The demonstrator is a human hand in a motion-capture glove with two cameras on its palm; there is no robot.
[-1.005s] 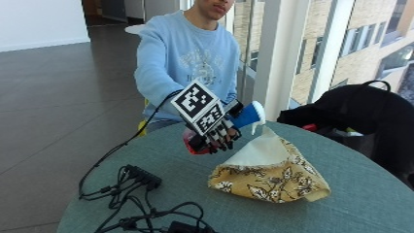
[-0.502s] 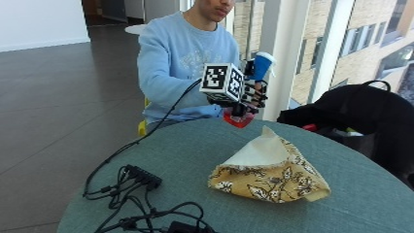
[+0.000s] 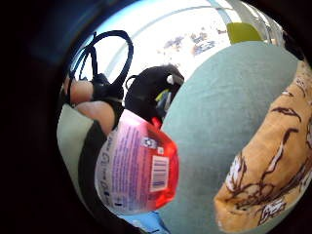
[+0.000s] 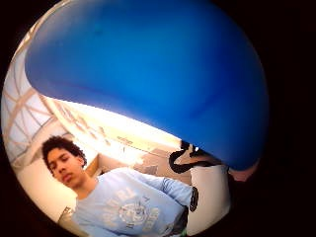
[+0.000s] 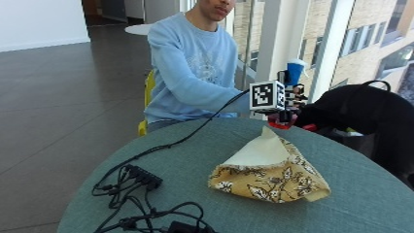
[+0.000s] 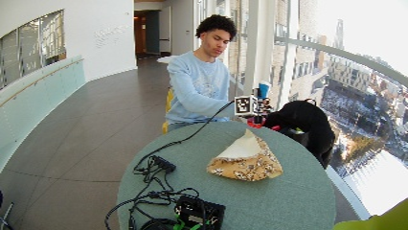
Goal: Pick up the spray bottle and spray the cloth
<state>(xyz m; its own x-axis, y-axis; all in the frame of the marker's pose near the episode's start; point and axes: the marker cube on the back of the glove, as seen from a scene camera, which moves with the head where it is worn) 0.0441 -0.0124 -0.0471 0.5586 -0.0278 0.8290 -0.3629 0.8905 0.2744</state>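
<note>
- Gripping the spray bottle [image 5: 292,77], the gloved right hand [image 5: 288,99] has its fingers curled round it, raised above the desk [image 5: 194,170].
- The cloth [image 5: 271,170] lies heaped on the desk, below and apart from the bottle.
</note>
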